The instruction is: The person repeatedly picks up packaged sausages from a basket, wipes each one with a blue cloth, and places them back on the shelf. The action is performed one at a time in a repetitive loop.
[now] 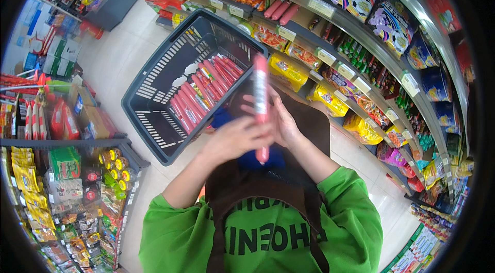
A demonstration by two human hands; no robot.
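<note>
A pink wrapped sausage [261, 79] with a pale label stands nearly upright in front of me, blurred by motion. My left hand [241, 137] has its fingers across the lower part of it. Behind and beside the sausage is my right hand [284, 120], its fingertips showing past the sausage's left side; whether it grips is unclear. A dark grey plastic shopping basket [133, 91] is ahead, to the left of my hands. Inside it, rows of similar pink sausages [197, 97] lie along the right side.
Store shelves [325, 9] curve along the right, with packaged snacks, yellow noodle packs [288, 72] and three loose pink sausages [281, 11]. On the left, a display stand [127, 149] holds bagged snacks and yellow-lidded jars [122, 163]. Pale tiled floor [112, 56] runs between.
</note>
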